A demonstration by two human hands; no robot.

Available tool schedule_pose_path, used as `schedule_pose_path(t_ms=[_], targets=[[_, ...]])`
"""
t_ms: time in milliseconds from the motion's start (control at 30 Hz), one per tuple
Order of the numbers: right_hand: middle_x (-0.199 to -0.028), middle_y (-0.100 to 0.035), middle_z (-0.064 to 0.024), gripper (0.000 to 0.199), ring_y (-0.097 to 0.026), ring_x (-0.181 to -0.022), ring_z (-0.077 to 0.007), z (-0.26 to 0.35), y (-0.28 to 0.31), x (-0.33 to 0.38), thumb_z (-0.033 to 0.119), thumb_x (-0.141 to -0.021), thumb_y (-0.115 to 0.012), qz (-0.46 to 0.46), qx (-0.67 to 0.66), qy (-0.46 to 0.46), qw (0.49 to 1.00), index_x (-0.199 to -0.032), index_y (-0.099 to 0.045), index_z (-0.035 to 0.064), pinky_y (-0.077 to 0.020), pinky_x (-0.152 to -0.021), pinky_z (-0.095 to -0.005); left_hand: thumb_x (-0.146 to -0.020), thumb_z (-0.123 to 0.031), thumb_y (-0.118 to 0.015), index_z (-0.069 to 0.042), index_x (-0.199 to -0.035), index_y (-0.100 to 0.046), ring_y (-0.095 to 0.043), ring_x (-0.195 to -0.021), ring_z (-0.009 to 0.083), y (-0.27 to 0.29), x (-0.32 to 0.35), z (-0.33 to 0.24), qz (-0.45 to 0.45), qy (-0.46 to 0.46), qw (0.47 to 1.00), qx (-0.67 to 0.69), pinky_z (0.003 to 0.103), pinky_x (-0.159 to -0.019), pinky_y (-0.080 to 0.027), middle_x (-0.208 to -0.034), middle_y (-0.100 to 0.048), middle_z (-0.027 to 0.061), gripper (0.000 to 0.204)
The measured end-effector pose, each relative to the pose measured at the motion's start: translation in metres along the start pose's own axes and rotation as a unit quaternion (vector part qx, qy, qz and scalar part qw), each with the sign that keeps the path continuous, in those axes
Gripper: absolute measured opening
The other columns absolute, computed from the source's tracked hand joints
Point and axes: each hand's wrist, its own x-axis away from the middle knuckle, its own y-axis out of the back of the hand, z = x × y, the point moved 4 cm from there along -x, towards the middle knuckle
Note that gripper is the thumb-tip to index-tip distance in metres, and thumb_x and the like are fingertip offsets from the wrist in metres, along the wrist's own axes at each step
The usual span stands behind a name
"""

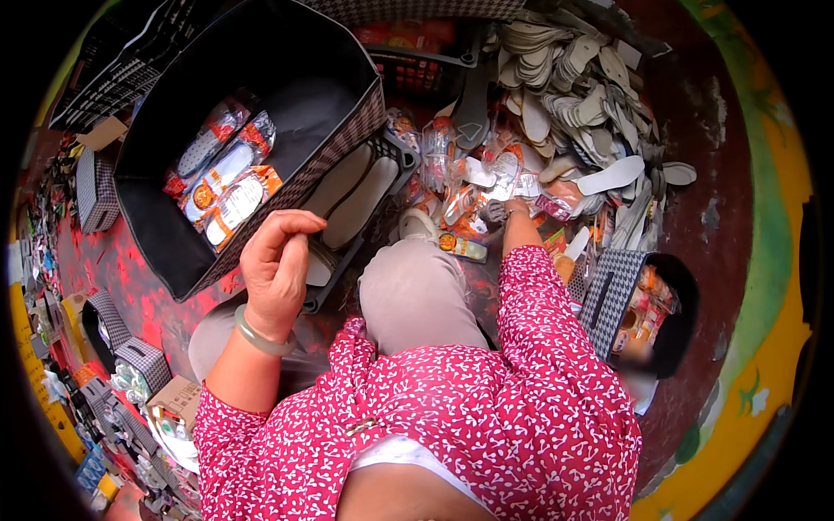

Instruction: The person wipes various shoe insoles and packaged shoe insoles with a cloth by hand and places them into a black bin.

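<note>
My left hand (280,265), with a pale bangle on its wrist, hovers beside the edge of a large black-lined box (291,104). Its fingers are bent and drawn together, and I see nothing in them. Inside that box lie several clear-wrapped packs of insoles (228,169) with red and orange printing. My right hand (516,208) reaches down into a loose heap of clear-wrapped packs (512,174) in front of my knee. Something grey covers its fingertips, and how its fingers lie is hard to make out. A small orange-and-yellow pack (462,247) lies just left of it.
Bare white insoles (573,74) form a big pile at the far right. A grey basket (395,165) with long insoles stands beside the black box. At right, a checked box (617,286) holds wrapped packs. Cartons and goods (130,373) crowd the left side.
</note>
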Motion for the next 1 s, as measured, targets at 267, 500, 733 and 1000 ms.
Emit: schedule_pose_path(t_ms=[267, 500, 733, 1000], targets=[[-0.101, -0.064, -0.0126, 0.033, -0.063, -0.089, -0.0237, -0.001, 0.003, 0.026, 0.016, -0.08, -0.065, -0.013, -0.182, -0.061, 0.981, -0.108, -0.061, -0.0016, -0.0491, -0.078, -0.0348, -0.079, 0.012, -0.041, 0.004, -0.084, -0.058, -0.057, -0.082, 0.0172, -0.008, -0.006, -0.004, 0.026, 0.016, 0.999, -0.013, 0.027, -0.077, -0.044, -0.088, -0.062, 0.0113, 0.019], [-0.095, -0.065, -0.0119, 0.033, -0.064, -0.085, -0.0224, -0.029, 0.016, 0.065, 0.016, -0.078, -0.067, -0.041, -0.541, -0.028, 0.839, -0.103, -0.062, -0.0038, -0.05, -0.074, -0.0347, -0.078, 0.011, -0.043, 0.004, -0.085, -0.059, -0.058, -0.082, 0.0174, -0.01, -0.002, -0.002, 0.032, -0.001, 0.999, -0.003, 0.026, -0.076, -0.045, -0.087, -0.062, 0.0108, 0.019], [-0.087, -0.065, -0.0042, 0.021, -0.061, -0.075, -0.0142, -0.082, 0.071, 0.123, 0.015, -0.079, -0.069, 0.07, -0.784, 0.152, 0.598, -0.094, -0.065, 0.001, -0.0469, -0.07, -0.0274, -0.076, 0.008, -0.045, 0.003, -0.085, -0.061, -0.06, -0.077, 0.0189, -0.011, 0.0, 0.001, 0.036, -0.05, 0.998, -0.027, 0.027, -0.072, -0.046, -0.084, -0.063, 0.0107, 0.019], [-0.085, -0.066, -0.005, 0.017, -0.061, -0.071, -0.0116, -0.052, 0.195, 0.261, 0.012, -0.081, -0.07, 0.079, -0.742, 0.347, 0.568, -0.092, -0.065, -0.0001, -0.0486, -0.063, -0.0237, -0.089, -0.007, -0.053, 0.001, -0.11, -0.056, -0.055, -0.095, 0.0105, -0.04, -0.017, 0.018, 0.134, 0.031, 0.977, 0.163, 0.024, -0.085, -0.043, -0.102, -0.06, 0.0054, 0.023]])
